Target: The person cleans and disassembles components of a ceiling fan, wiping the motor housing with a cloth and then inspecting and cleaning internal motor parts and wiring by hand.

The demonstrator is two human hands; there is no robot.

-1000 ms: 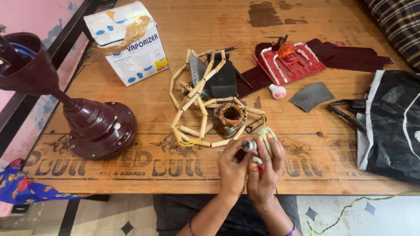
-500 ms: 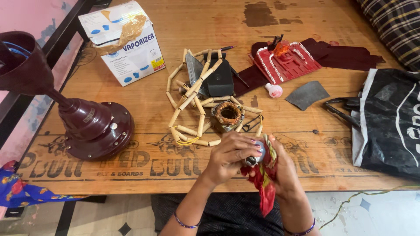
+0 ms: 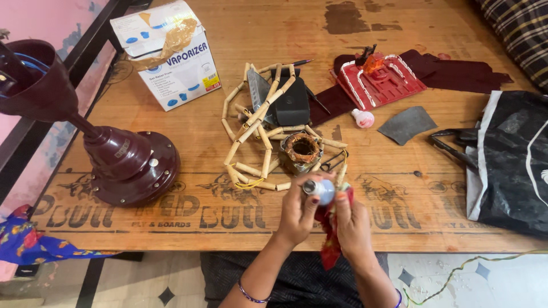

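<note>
1. We find both hands raised together over the near edge of the wooden board (image 3: 171, 228). The left hand (image 3: 298, 214) has its fingers curled around a small metal cylindrical part (image 3: 318, 190).
2. The right hand (image 3: 353, 225) is closed on a red cloth (image 3: 330, 239), pressed against the part.
3. The part sits between both hands, just near the copper-wound stator (image 3: 301, 149).
4. Compared with half a second ago, the cloth hangs lower and the part's end shows more.

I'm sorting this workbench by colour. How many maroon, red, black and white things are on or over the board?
Maroon: 2, fan housing, cloth strip
Red: 2, tray, rag
Black: 2, bag, box
White: 1, carton
Total: 7
</note>
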